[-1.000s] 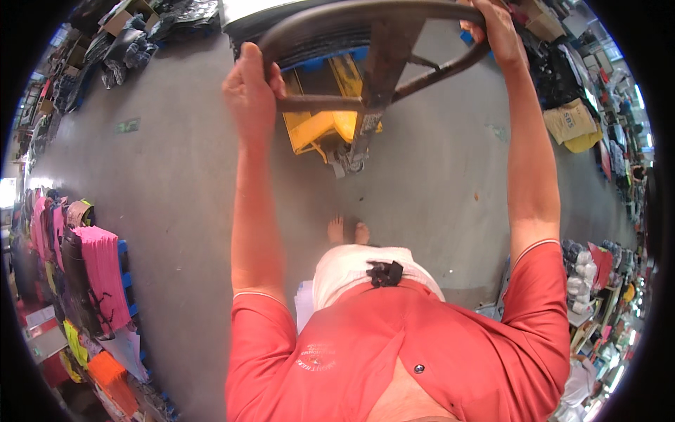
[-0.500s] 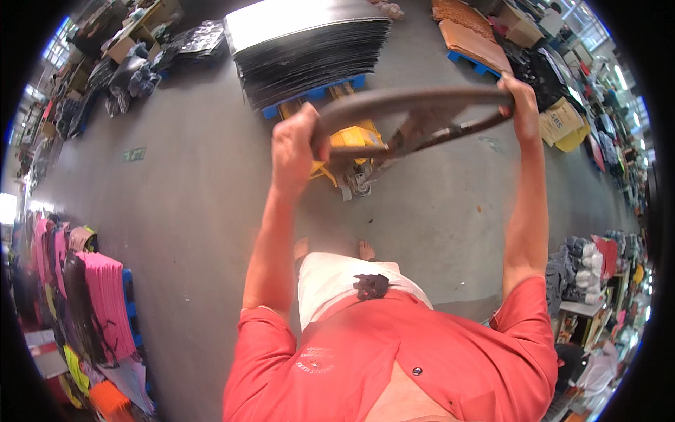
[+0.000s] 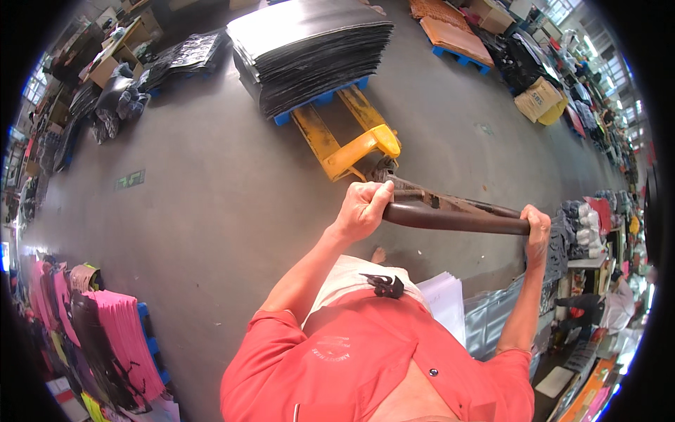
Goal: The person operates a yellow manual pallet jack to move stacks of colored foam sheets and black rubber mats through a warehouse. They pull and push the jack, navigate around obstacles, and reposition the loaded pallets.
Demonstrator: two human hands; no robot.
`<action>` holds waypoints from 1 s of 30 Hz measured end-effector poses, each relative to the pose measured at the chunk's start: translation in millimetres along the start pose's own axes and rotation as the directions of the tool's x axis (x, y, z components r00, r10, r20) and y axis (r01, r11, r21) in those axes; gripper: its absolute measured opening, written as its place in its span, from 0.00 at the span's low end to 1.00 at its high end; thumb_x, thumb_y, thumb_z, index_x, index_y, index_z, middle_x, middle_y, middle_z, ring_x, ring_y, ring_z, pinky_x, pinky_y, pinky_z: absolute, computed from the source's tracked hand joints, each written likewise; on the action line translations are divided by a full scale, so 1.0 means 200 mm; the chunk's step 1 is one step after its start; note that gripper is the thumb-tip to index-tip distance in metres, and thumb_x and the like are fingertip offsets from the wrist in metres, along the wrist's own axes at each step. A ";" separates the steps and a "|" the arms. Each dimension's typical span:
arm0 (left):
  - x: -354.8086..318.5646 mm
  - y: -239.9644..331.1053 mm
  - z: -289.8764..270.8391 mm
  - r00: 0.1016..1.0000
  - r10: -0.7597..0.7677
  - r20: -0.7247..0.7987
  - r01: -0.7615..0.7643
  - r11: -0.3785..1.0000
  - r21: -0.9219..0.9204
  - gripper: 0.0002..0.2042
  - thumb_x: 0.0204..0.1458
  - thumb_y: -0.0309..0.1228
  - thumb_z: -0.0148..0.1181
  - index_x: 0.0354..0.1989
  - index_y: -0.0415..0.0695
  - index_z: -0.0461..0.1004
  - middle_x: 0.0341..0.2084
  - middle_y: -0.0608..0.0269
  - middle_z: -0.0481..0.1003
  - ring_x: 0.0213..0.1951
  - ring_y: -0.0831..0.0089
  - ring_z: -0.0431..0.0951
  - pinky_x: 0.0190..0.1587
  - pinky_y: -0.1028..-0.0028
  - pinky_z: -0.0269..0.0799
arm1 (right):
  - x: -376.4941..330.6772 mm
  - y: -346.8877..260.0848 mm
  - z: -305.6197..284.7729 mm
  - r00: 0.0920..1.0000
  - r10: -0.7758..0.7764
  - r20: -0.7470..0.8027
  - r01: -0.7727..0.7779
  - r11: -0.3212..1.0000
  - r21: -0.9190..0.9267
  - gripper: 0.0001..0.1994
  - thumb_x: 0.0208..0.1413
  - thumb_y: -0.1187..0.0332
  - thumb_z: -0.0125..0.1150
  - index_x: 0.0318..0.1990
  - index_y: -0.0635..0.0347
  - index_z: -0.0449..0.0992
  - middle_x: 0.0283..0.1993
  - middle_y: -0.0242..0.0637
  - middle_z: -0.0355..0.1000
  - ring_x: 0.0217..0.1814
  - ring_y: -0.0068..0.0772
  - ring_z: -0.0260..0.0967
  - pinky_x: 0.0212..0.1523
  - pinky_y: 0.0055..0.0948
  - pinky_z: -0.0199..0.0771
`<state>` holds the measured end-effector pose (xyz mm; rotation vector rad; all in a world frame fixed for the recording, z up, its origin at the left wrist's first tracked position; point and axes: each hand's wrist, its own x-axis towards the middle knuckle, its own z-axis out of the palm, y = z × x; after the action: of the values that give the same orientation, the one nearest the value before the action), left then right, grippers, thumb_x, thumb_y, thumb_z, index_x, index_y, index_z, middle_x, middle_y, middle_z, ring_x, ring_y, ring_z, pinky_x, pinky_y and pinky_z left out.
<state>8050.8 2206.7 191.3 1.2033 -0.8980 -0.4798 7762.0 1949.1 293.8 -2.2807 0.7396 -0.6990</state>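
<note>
Both my hands grip the wide, dark loop handle (image 3: 457, 219) of a yellow pallet jack (image 3: 362, 151). My left hand (image 3: 363, 209) is wrapped around the handle's left end, and my right hand (image 3: 536, 224) closes on its right end. The handle is tilted back toward my body, low in front of my waist. Beyond it, the jack's forks run under a blue pallet (image 3: 325, 97). A tall stack of black sheets (image 3: 316, 60) with a pale, shiny top lies on that pallet.
Pink sheets (image 3: 130, 337) stand stacked on a blue pallet at the lower left. Orange sheets (image 3: 457, 41) lie on another pallet at the far right, near a tan sack (image 3: 538, 100). Silvery wrapped material (image 3: 492, 316) and a cluttered shelf (image 3: 590, 264) are close on my right.
Both hands have brought the handle down and toward me, shifting right. More of the jack's yellow forks shows now. My view has turned slightly, and silvery material appears at my right.
</note>
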 end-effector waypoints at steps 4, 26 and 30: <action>-0.14 -0.02 -0.14 0.999 0.021 0.049 -0.022 0.999 0.025 0.18 0.63 0.31 0.51 0.19 0.37 0.68 0.13 0.53 0.61 0.17 0.66 0.61 0.23 0.66 0.59 | -0.24 -0.13 0.14 1.000 -0.014 -0.018 0.014 1.000 -0.027 0.16 0.58 0.63 0.44 0.23 0.65 0.57 0.21 0.35 0.49 0.25 0.24 0.48 0.27 0.31 0.48; -0.72 0.02 -0.55 0.987 0.057 0.148 -0.055 0.998 -0.021 0.21 0.65 0.30 0.43 0.17 0.38 0.65 0.13 0.66 0.63 0.18 0.77 0.60 0.24 0.72 0.57 | -1.09 -0.59 0.57 0.984 -0.018 -0.176 -0.004 0.992 -0.124 0.14 0.58 0.68 0.43 0.24 0.69 0.58 0.21 0.44 0.54 0.23 0.35 0.53 0.27 0.35 0.53; -0.78 0.04 -0.70 0.980 0.053 0.194 -0.041 0.997 -0.065 0.20 0.64 0.32 0.47 0.18 0.37 0.70 0.13 0.60 0.66 0.18 0.73 0.64 0.24 0.70 0.60 | -1.23 -0.71 0.68 0.974 -0.005 -0.225 -0.035 0.984 -0.173 0.14 0.58 0.68 0.43 0.24 0.69 0.58 0.21 0.45 0.54 0.23 0.36 0.54 0.27 0.35 0.53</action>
<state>8071.6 2407.3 134.3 1.0902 -1.0704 -0.5910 7722.0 2256.0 233.2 -2.3756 0.9571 -0.9285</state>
